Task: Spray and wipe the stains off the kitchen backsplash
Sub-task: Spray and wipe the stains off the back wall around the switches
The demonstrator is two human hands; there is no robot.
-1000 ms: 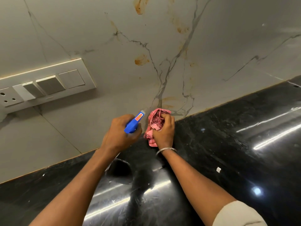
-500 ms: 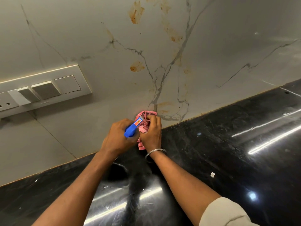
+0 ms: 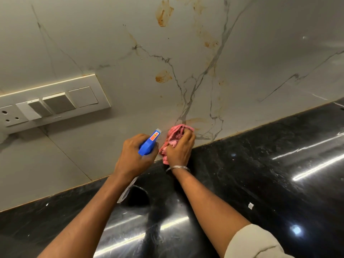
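Observation:
The pale marble backsplash (image 3: 260, 53) carries orange-brown stains, one high up (image 3: 163, 13), one in the middle (image 3: 163, 76) and a faint one low down (image 3: 195, 120). My left hand (image 3: 134, 155) grips a spray bottle by its blue trigger head (image 3: 149, 143); the nozzle points at the wall and the clear bottle body hangs below my wrist. My right hand (image 3: 179, 148) holds a bunched pink cloth (image 3: 174, 135) against the wall just above the counter edge, beside the low stain.
A black glossy countertop (image 3: 260, 174) runs along the foot of the wall. A white switch and socket panel (image 3: 48, 104) is mounted on the backsplash at the left. A small white scrap (image 3: 251, 205) lies on the counter.
My right hand with the cloth moved left beside the spray head, then slightly back right along the base of the wall. The left hand with the bottle stayed nearly in place.

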